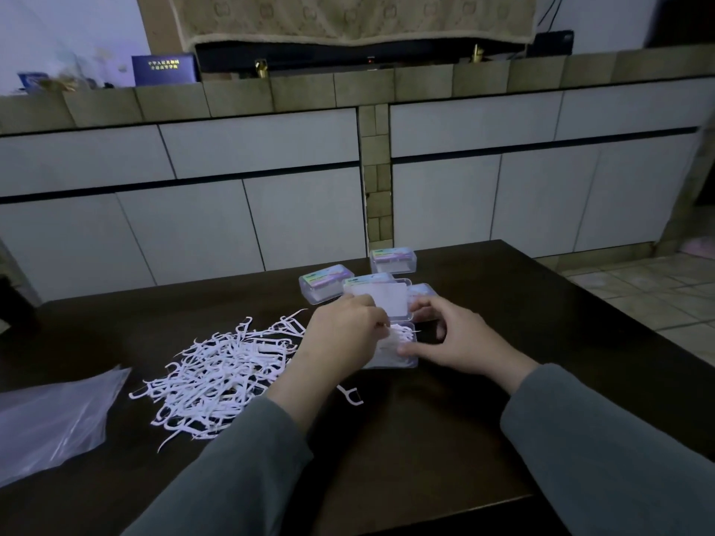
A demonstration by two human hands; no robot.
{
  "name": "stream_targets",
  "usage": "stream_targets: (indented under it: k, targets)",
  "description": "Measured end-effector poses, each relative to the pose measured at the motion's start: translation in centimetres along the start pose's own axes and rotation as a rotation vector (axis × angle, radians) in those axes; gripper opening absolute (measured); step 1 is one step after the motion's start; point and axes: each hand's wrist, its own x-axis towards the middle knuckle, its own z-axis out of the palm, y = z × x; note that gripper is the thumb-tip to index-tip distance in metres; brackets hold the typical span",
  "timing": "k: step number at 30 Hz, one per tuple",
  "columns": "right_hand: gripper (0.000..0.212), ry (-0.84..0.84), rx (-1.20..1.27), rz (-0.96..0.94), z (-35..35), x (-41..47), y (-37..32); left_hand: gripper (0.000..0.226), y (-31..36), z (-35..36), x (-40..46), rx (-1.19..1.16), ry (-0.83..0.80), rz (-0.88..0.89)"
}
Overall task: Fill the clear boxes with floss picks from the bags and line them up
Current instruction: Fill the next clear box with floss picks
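An open clear box (pixel 402 361) lies on the dark table in front of me, its lid (pixel 381 297) standing up behind it and white floss picks (pixel 400 336) inside. My left hand (pixel 344 334) pinches some of those picks over the box. My right hand (pixel 456 338) holds the box's right side, thumb on its near corner. A loose pile of floss picks (pixel 220 373) spreads to the left of my left hand. A single pick (pixel 350 394) lies near my left wrist.
Three closed clear boxes (pixel 325 282) (pixel 392 259) (pixel 423 294) sit behind the open one. A clear plastic bag (pixel 54 415) lies flat at the table's left edge. White cabinets stand beyond the table (pixel 425 439); tiled floor shows at the right.
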Motion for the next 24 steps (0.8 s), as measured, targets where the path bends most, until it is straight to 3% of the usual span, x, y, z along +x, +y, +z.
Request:
stream_targets:
  k: [6,16,20,22,24]
  targets:
    - [0.079,-0.052,0.011,-0.038,0.5,-0.2,0.7,0.026,-1.6,0.2,-1.1,-0.34,-0.03,-0.143]
    - [0.073,-0.047,0.045,-0.012,0.7,0.1,0.8,0.016,-3.7,0.6,-2.2,-0.392,-0.063,-0.3]
    - [0.075,-0.048,0.06,-0.011,0.8,0.2,0.9,0.018,-3.1,0.8,-1.9,-0.377,0.028,-0.272]
    - [0.075,-0.049,0.07,-0.019,0.8,0.2,1.0,0.022,-2.2,0.7,-1.8,-0.359,0.102,-0.175]
    - [0.076,-0.053,0.089,-0.038,0.8,0.2,1.2,0.026,-0.9,0.6,-1.7,-0.344,0.057,-0.035]
